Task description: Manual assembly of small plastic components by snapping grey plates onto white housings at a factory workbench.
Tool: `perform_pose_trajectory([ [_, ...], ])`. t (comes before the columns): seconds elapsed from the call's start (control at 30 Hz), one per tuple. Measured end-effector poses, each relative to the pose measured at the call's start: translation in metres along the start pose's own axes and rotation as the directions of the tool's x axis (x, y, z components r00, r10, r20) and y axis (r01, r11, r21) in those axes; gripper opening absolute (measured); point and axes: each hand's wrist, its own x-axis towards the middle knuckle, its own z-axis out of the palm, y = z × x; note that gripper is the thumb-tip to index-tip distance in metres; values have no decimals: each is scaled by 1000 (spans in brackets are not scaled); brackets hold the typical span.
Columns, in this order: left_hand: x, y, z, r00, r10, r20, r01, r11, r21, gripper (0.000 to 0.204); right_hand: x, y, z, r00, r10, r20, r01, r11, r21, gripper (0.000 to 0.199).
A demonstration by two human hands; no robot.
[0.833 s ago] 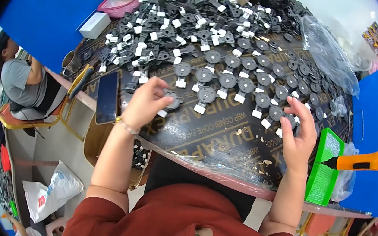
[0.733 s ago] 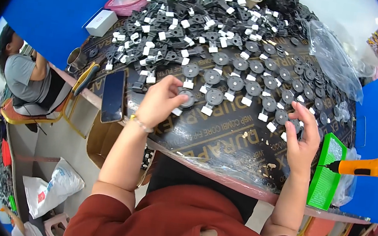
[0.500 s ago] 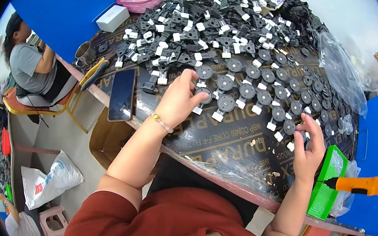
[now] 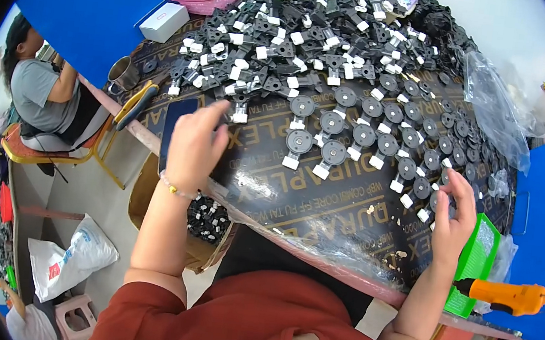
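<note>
The left hand (image 4: 190, 152), fingers apart, is near a white-tipped black plastic bracket (image 4: 240, 110); the right hand (image 4: 455, 221), its grip unclear, best touches the round black plastic disc (image 4: 434, 200) lightly.

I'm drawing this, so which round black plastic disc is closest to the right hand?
The round black plastic disc at the thumb of the right hand, which partly hides it; the other discs lie farther away.
</note>
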Motion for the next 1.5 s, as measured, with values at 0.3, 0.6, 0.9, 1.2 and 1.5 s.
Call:
perform_pose_trajectory([
  [0.3,17,64,-24,951,-308,21,67,140,-988,37,-29,-13,-60,979,205,15,-191,935,-300,10],
  [0.6,75,133,45,902,-16,432,378,-453,-807,29,-85,33,-67,916,389,98,-240,728,-642,5],
  [0.9,63,126,98,776,145,614,578,-554,-599,42,-84,41,-52,942,317,107,-168,726,-667,2],
  [1.2,59,130,104,745,196,637,635,-502,-588,43,11,-59,-3,969,81,235,-56,992,-110,6],
  [1.5,52,135,120,717,233,656,649,-566,-508,35,73,-78,78,955,-46,294,53,998,-16,3],
])
